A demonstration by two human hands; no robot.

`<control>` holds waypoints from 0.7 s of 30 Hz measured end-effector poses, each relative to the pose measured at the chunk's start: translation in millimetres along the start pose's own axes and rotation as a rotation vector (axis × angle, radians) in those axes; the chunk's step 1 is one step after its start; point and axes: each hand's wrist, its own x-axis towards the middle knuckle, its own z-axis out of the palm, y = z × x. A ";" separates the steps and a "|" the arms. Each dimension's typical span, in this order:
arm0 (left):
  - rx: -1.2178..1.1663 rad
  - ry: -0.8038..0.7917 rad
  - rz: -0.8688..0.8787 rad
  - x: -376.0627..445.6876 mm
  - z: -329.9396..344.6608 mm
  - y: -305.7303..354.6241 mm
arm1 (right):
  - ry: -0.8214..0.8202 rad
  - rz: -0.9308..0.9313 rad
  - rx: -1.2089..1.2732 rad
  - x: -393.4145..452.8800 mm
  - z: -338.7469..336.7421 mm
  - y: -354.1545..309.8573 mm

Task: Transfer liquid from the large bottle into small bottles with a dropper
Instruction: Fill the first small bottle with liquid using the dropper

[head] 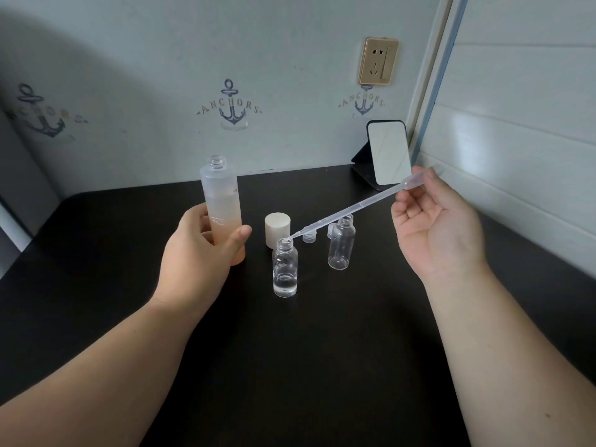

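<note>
Head view, wall decals (229,106) reading "ANCHORS", unlabelled large bottle (222,201)

Anchor-print wall (129,59) behind black table (290,366)

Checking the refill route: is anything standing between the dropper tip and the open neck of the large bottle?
Nothing visible does. The dropper tip sits at the mouth of the small bottle; the large bottle, gripped by the left hand, stands uncapped to its left. The white cap sits lower, behind.

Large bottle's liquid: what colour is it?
Pale peach-orange, seen through the frosted large bottle in the head view.
</note>
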 end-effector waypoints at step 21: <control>0.184 -0.551 0.405 -26.7 3.2 18.9 | -0.008 -0.004 0.016 -2.5 4.3 -0.9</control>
